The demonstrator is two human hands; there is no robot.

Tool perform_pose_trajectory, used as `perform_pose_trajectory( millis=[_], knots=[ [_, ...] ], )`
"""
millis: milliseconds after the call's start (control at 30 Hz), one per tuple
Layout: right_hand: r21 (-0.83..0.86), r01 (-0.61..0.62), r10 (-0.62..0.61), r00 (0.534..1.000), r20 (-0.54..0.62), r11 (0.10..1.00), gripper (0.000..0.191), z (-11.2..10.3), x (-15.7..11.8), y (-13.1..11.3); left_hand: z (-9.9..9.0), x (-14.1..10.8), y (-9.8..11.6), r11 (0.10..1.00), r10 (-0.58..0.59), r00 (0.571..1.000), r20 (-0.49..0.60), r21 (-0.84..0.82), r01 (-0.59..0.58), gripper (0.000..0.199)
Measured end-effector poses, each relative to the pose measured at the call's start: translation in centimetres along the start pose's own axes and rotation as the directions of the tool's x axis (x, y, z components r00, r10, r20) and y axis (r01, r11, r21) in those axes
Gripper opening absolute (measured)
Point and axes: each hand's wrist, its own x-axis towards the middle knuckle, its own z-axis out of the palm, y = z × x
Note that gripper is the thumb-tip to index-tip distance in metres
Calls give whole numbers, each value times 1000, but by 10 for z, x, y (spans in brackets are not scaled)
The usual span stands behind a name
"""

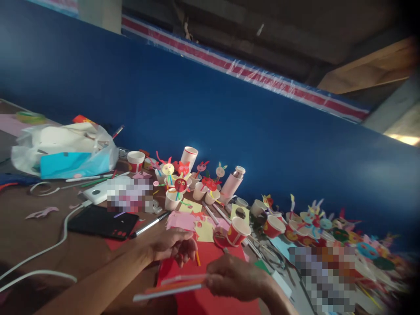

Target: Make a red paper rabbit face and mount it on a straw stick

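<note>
Our right fingers (pixel 211 280) close on white and orange strips (pixel 169 292) jutting left; our left fingers (pixel 186 250) curl near red paper (pixel 218 306), their grip unclear.

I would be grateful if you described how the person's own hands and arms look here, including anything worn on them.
The left hand and right hand are ungloved. The left forearm shows no sleeve as far as the picture's edge, nor does the visible part of the right. Neither wrist shows a watch or bracelet; rings and fine markings are too blurred to judge.
</note>
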Motion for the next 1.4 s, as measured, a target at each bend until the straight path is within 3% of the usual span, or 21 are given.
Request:
perform_pose_trajectory(
  millis=[100,200,367,500,633,767,933,1067,1233,1400],
  knots=[
    [-112,2,8,996,84,994,30,-3,1,-5,4,1,-2,995,-76,989,128,73,67,44],
    [-167,-35,58,989,136,985,27,-8,13,-5,9,-1,-2,984,-114,980,165,154,89,39],
    [-208,90,-52,982,184,974,24,-12,38,-1,18,-10,6,973,-184,945,271,189,136,40],
    [-294,141,-72,970,233,945,27,-15,54,7,13,-7,5,975,-186,923,337,182,130,40],
    [-373,108,27,940,339,921,31,-20,65,12,2,5,-4,968,-216,869,444,212,133,43],
    [-365,72,77,923,377,928,34,-22,70,16,-1,7,-7,974,-181,876,447,204,97,41],
    [-325,93,48,915,401,941,34,-20,73,23,-5,9,-13,972,-156,918,364,222,78,40],
    [-336,137,-4,929,369,932,33,-18,75,26,-6,11,-17,975,-111,947,300,219,45,35],
    [-357,57,21,977,212,932,30,-20,74,29,-2,10,-13,983,-172,923,344,118,139,23],
    [-191,-65,61,998,-30,979,32,-25,73,44,-6,14,-12,999,-36,985,168,12,35,15]
  ],
)
